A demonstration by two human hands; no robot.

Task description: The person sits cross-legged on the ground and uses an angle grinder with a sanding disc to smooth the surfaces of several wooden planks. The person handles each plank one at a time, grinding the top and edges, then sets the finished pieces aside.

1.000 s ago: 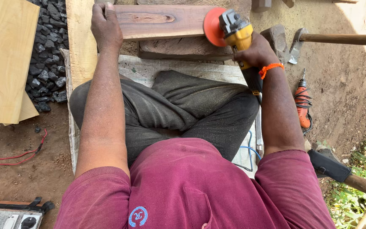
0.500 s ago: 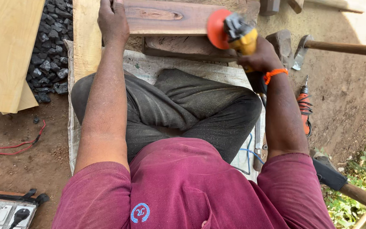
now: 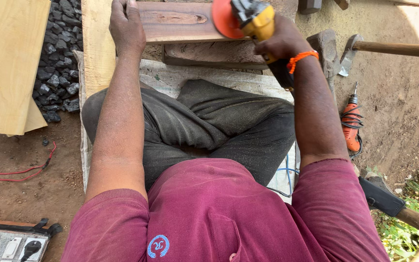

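Observation:
I sit cross-legged on a pale sack. My left hand (image 3: 127, 26) presses flat on the left end of a reddish-brown wooden board (image 3: 180, 22) that lies across in front of me. My right hand (image 3: 282, 41), with an orange band at the wrist, grips a yellow angle grinder (image 3: 255, 22). Its orange sanding disc (image 3: 225, 18) rests against the board's right part. A second darker plank (image 3: 209, 53) lies under the board.
Pale planks (image 3: 10, 63) lean over dark gravel (image 3: 56, 58) at the left. A hammer-like tool (image 3: 364, 48), an orange drill (image 3: 351, 123) and another wooden-handled tool (image 3: 389, 201) lie on the dirt at the right. A switch box (image 3: 10, 245) and red wire (image 3: 20, 170) lie bottom left.
The view has shifted slightly, so board and hands sit higher in the frame. The grinder stays on the board's right part; my left hand keeps pressing the left end.

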